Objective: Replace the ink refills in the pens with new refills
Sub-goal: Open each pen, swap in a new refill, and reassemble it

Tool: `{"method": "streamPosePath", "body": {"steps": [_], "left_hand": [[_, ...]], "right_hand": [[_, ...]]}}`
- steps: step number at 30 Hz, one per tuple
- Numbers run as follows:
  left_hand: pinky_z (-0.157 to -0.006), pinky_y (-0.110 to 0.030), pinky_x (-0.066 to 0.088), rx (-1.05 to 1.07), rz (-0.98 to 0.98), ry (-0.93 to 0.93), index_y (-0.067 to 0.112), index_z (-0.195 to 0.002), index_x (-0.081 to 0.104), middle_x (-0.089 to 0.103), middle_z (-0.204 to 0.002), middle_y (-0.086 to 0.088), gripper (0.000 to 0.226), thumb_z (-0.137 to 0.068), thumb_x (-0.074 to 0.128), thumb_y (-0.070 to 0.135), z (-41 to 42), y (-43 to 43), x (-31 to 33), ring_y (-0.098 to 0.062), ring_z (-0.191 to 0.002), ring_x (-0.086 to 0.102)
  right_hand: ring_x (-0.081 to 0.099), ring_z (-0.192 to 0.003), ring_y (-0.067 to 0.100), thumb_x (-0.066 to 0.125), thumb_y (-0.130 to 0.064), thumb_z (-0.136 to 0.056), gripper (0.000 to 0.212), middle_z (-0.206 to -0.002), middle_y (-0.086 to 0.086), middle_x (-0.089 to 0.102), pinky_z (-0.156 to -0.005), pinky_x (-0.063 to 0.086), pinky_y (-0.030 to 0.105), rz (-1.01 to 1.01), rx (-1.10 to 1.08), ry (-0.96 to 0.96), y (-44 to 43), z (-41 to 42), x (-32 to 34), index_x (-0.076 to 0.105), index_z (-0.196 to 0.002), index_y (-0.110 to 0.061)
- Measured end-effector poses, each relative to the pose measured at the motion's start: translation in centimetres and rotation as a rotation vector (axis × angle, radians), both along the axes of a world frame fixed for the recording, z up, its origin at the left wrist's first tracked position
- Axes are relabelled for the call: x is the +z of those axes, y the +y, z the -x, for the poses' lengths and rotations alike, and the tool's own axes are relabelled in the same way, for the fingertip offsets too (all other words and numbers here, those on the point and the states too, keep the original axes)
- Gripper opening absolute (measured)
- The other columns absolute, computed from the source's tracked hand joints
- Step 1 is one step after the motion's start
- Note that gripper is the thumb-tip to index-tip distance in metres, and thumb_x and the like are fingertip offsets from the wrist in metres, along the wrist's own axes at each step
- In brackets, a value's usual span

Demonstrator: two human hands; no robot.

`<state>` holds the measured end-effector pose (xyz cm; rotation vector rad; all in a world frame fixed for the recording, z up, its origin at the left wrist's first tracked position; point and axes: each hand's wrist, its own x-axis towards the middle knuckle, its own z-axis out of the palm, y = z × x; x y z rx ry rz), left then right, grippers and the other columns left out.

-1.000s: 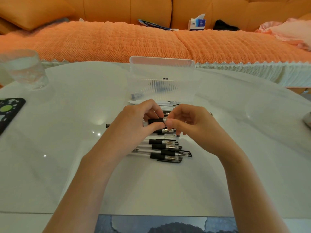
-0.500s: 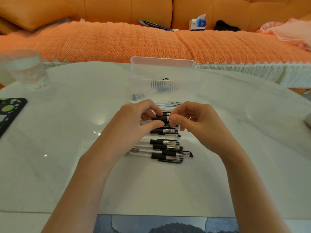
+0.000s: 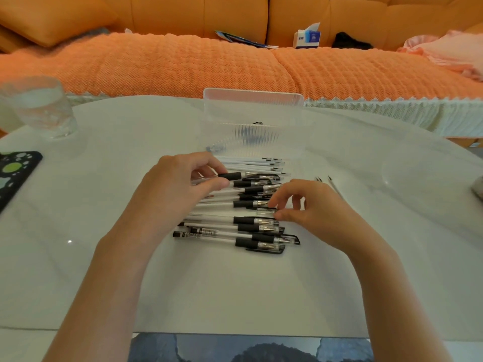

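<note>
One head-worn view looks forward and down, close over the table (image 3: 104, 257).

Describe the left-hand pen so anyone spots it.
On the white table, before the clear ribbed plastic box, lies a row of clear pens with black grips. The left hand pinches the pen at the row's far end, the only one held.

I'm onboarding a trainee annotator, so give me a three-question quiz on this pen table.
1. True or false: the left hand grips a clear pen with a black rubber grip.
2. The ribbed clear plastic box stands: A) beyond the pile of clear black-gripped pens; B) in front of them, nearer the person; C) stacked on top of them.
3. Fill in: the clear drinking glass stands at the white table's far ___ corner.
Key: 1 true; 2 A; 3 left.
</note>
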<state>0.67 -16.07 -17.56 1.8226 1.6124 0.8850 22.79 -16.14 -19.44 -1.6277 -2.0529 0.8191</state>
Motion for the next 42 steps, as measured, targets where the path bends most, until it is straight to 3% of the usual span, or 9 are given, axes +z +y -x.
{"method": "streamPosePath", "body": {"steps": [7,10,13,16,23,28,33,42], "left_hand": [[-0.085,-0.040,0.051,-0.028,0.025,0.006,0.037,-0.082,0.068,0.065,-0.081,0.014,0.008,-0.077,0.073,0.035,-0.4,-0.2,-0.1,-0.004,-0.085,0.062],[-0.086,-0.039,0.051,-0.027,0.031,0.007,0.038,-0.082,0.067,0.065,-0.081,0.014,0.008,-0.077,0.073,0.036,-0.4,-0.2,0.0,-0.003,-0.085,0.061],[-0.086,-0.039,0.051,-0.029,0.032,0.007,0.038,-0.082,0.067,0.065,-0.080,0.014,0.009,-0.077,0.074,0.035,-0.4,-0.2,0.1,-0.001,-0.085,0.061],[-0.087,-0.037,0.051,-0.029,0.036,0.002,0.037,-0.082,0.068,0.065,-0.080,0.015,0.008,-0.076,0.074,0.035,-0.5,-0.2,0.1,0.001,-0.085,0.060],[-0.082,-0.030,0.050,-0.033,0.034,0.018,0.037,-0.081,0.068,0.064,-0.078,0.015,0.009,-0.075,0.075,0.035,-0.7,-0.2,-0.1,0.002,-0.083,0.059],[-0.070,-0.020,0.041,-0.068,0.040,0.022,0.039,-0.082,0.068,0.065,-0.079,0.016,0.010,-0.077,0.074,0.034,-1.3,-0.3,-0.2,0.004,-0.079,0.058],[-0.077,-0.027,0.049,-0.070,0.013,-0.023,0.037,-0.080,0.069,0.067,-0.075,0.014,0.012,-0.076,0.075,0.028,-1.7,-0.2,-0.3,0.003,-0.071,0.060],[-0.070,-0.023,0.045,-0.064,0.002,-0.080,0.028,-0.084,0.071,0.070,-0.068,0.014,0.007,-0.081,0.069,0.022,-2.3,-0.1,-0.3,0.005,-0.059,0.056]], "right_hand": [[0.053,-0.077,0.002,0.064,-0.022,-0.087,0.008,-0.086,-0.014,0.061,-0.065,0.037,0.013,-0.042,0.008,-0.043,0.0,-0.1,0.0,0.070,-0.088,-0.028],[0.060,-0.073,-0.002,0.061,-0.018,-0.089,0.011,-0.081,-0.011,0.068,-0.065,0.042,0.009,-0.083,-0.042,0.078,0.0,-0.9,0.5,0.068,-0.088,-0.026],[0.066,-0.067,0.007,0.060,-0.008,-0.089,0.014,-0.078,-0.003,0.072,-0.066,0.051,0.023,-0.066,-0.070,0.236,0.1,-1.3,0.8,0.068,-0.089,-0.019],[0.062,-0.064,0.009,0.058,-0.008,-0.090,0.015,-0.076,-0.003,0.071,-0.066,0.052,0.023,-0.076,-0.070,0.302,0.2,-1.3,0.6,0.068,-0.091,-0.019],[0.062,-0.066,0.009,0.058,-0.011,-0.090,0.014,-0.077,-0.004,0.071,-0.069,0.053,0.025,-0.100,-0.067,0.317,0.3,-1.2,0.5,0.068,-0.093,-0.021],[0.062,-0.067,0.009,0.060,-0.014,-0.090,0.013,-0.077,-0.004,0.070,-0.071,0.053,0.028,-0.096,-0.040,0.340,0.3,-0.7,0.6,0.069,-0.091,-0.024],[0.061,-0.066,0.010,0.068,-0.015,-0.084,0.012,-0.072,-0.005,0.068,-0.069,0.053,0.029,-0.141,-0.039,0.387,0.4,0.0,0.5,0.068,-0.083,-0.027],[0.055,-0.060,0.005,0.066,-0.004,-0.084,0.013,-0.065,-0.005,0.064,-0.064,0.048,0.019,-0.186,-0.067,0.453,0.6,0.6,0.3,0.067,-0.080,-0.017]]}}
